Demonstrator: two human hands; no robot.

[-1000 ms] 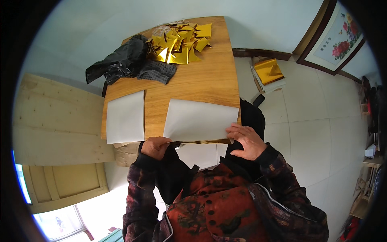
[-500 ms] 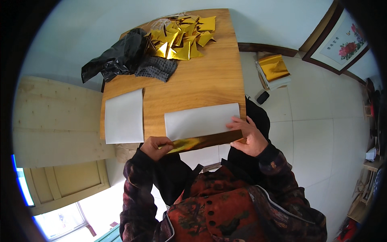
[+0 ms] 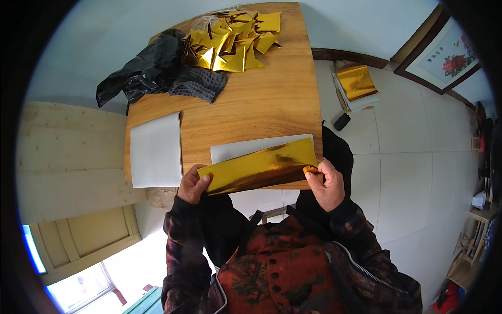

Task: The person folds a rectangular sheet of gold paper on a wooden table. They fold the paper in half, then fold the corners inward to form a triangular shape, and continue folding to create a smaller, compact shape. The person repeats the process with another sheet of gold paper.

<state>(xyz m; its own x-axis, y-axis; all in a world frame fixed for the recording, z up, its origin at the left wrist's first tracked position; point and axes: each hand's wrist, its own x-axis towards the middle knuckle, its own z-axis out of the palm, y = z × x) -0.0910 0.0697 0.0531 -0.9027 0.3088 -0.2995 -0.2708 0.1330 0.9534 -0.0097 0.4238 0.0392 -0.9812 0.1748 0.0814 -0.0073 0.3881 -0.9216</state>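
A long strip of shiny gold foil paper [image 3: 256, 167] stretches between my two hands over the table's near edge. My left hand [image 3: 192, 186] pinches its left end, thumb on top. At the other end my right hand [image 3: 327, 184] grips the lower right corner, where a bit of the foil curls up by the fingertips. Partly covered by the foil, a white sheet [image 3: 230, 150] lies on the wooden table [image 3: 251, 112]. To the left of it rests another white folded sheet [image 3: 155, 150].
Folded gold paper pieces [image 3: 230, 44] are heaped at the table's far end, beside a black plastic bag [image 3: 146, 68] and a dark textured cloth [image 3: 198, 83]. On the floor at right sit a gold-topped paper stack [image 3: 356, 83] and a small black object [image 3: 341, 122].
The gold strip has turned its broad face upward and moved up over the white sheet. My left hand has shifted slightly left; my right hand now pinches the corner.
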